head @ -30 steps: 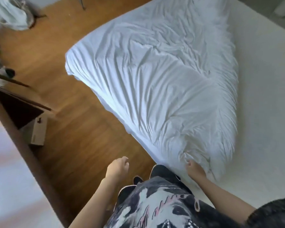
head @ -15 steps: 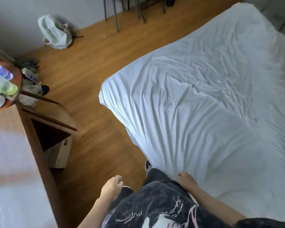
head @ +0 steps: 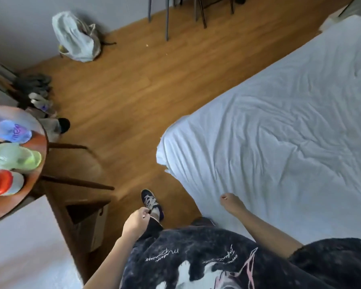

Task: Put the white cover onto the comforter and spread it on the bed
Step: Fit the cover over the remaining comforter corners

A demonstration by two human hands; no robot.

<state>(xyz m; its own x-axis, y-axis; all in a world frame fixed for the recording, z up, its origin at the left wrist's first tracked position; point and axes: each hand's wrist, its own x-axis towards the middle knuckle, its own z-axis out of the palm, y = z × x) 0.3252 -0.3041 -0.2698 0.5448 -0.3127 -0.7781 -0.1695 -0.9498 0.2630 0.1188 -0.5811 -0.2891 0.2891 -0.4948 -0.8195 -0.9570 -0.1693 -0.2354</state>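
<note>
The covered comforter (head: pixel 279 132) lay spread over the bed, filling the right of the view, its near-left corner (head: pixel 165 147) hanging past the bed's edge toward the wooden floor (head: pixel 133 90). The right hand (head: pixel 231 203) rested on its near edge, likely smoothing or steadying it; whether its fingers were flat or pinching cloth could not be told. The left hand (head: pixel 136 222) hung by the hip, fingers loosely curled, holding nothing, probably just idle. Wrinkles suggested spreading was nearly done. The far and right edges were cut off, and the bottles on the round tabletop (head: pixel 42 163) at left were blurred
</note>
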